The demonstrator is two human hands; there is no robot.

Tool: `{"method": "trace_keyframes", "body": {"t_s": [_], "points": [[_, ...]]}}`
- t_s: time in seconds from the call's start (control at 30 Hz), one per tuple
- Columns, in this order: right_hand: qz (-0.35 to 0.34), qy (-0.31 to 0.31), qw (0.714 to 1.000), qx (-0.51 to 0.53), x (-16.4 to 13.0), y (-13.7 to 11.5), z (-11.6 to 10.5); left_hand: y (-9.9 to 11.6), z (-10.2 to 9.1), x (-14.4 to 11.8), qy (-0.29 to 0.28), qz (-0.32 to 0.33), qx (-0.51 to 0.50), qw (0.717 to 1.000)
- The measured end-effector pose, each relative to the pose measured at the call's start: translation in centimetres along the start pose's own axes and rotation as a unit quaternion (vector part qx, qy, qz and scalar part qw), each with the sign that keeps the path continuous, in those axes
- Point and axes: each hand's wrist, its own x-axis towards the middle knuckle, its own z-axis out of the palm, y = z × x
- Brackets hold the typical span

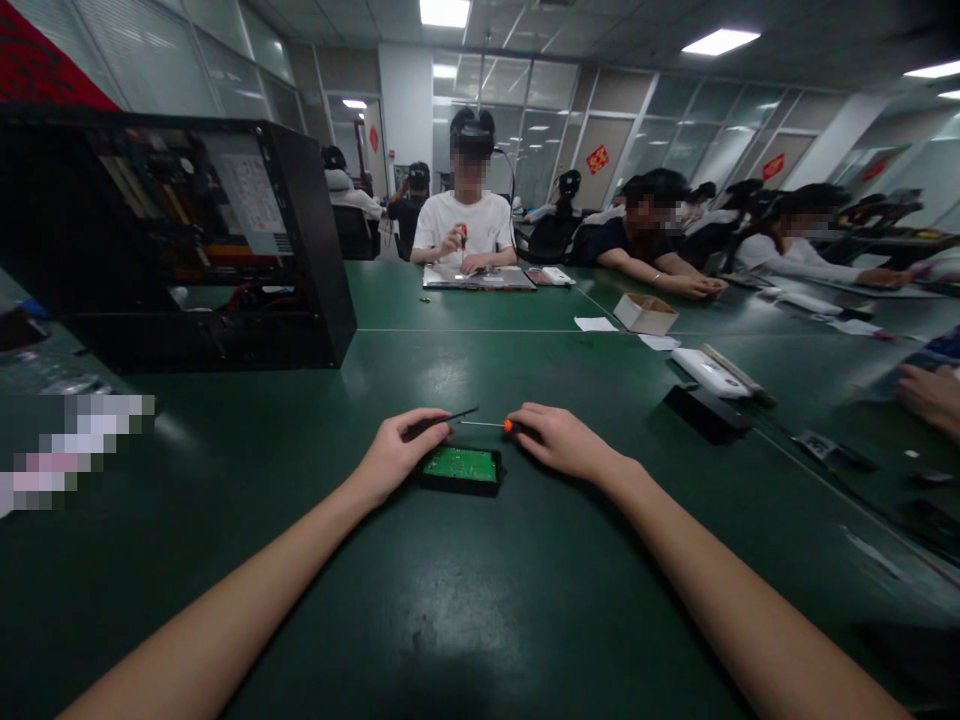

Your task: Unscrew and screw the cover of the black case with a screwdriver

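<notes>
A small open black case holding a green circuit board (460,466) lies on the green table (480,600) between my hands. My left hand (397,452) rests at the case's left edge and grips thin black tweezers (450,416) that point right. My right hand (559,438) sits just right of the case and holds a small screwdriver (491,424) with an orange collar; its thin metal shaft points left toward the tweezers' tip, above the board's far edge.
An open black computer tower (187,240) stands at the left rear. At right lie a black block (705,412), a white device (709,372), a cardboard box (645,312) and papers. Several people sit along the far and right sides; another person's hand (930,395) rests at the right edge.
</notes>
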Motion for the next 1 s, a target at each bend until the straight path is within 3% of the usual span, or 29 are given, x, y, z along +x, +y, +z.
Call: {"method": "trace_keyframes", "body": {"t_s": [0.1,0.27,0.37,0.53,0.63,0.7,0.83,1.0], "points": [[0.013,0.006,1.0,0.016,0.0,-0.1,0.6,-0.5,0.0,0.5,0.053,-0.025,-0.12,0.991],[-0.002,0.024,1.0,-0.02,0.1,-2.6,0.5,-0.7,-0.1,0.9,0.06,-0.033,-0.235,0.97],[-0.037,0.058,0.998,-0.001,0.4,-5.3,0.6,-0.8,0.0,0.8,0.056,-0.031,-0.226,0.972],[-0.091,0.04,0.995,-0.017,0.9,-10.2,2.5,-1.1,0.2,0.7,0.042,-0.023,-0.205,0.978],[-0.1,0.053,0.994,0.0,-0.4,-12.3,2.7,-1.5,0.1,0.9,0.041,-0.009,-0.174,0.984],[-0.085,0.086,0.992,0.025,-2.3,-12.9,1.9,-1.5,0.2,0.8,0.03,0.015,-0.1,0.994],[0.019,0.188,0.982,-0.001,-7.7,-10.4,-1.0,-0.8,1.0,0.0,-0.019,0.061,0.1,0.993],[0.203,0.237,0.938,-0.15,-16.7,0.4,-4.6,0.1,2.4,-1.3,-0.067,0.089,0.157,0.981]]}}
